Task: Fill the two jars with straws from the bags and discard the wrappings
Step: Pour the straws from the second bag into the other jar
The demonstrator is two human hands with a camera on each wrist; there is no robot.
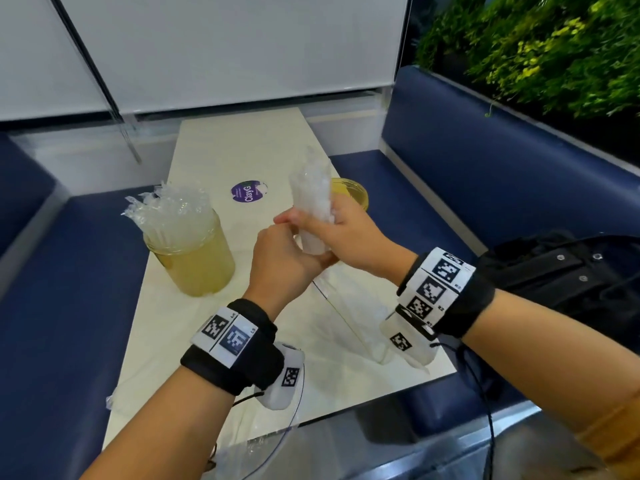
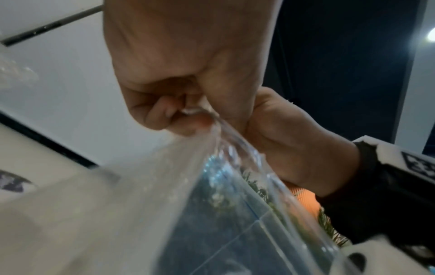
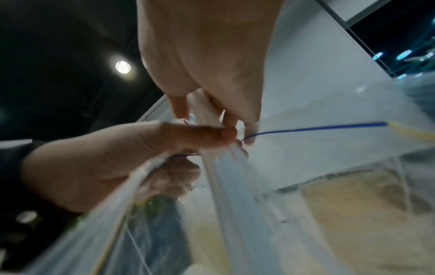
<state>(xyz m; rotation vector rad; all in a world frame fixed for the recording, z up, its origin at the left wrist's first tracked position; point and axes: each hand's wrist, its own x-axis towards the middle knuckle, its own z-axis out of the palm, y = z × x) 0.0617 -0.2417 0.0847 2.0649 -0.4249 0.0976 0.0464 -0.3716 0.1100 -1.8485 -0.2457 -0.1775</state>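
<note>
My right hand [image 1: 334, 225] grips a bundle of white wrapped straws [image 1: 311, 199] upright above the table; its fingers [image 3: 249, 128] curl round the straws [image 3: 207, 115]. My left hand [image 1: 285, 228] pinches the edge of the clear plastic bag [image 1: 349, 306] that hangs below the bundle; the pinch [image 2: 188, 115] on the bag [image 2: 207, 186] shows in the left wrist view. The left jar [image 1: 194, 261], yellowish, stands full of wrapped straws. The second jar [image 1: 351, 194] is partly hidden behind the bundle and my right hand.
The pale narrow table [image 1: 221, 147] has a purple sticker [image 1: 247, 192] at its middle and clear plastic wrapping [image 1: 114, 398] at its near left edge. Blue benches [image 1: 79, 306] flank it. A black bag [image 1: 568, 271] lies on the right bench. Green plants [image 1: 540, 46] stand behind.
</note>
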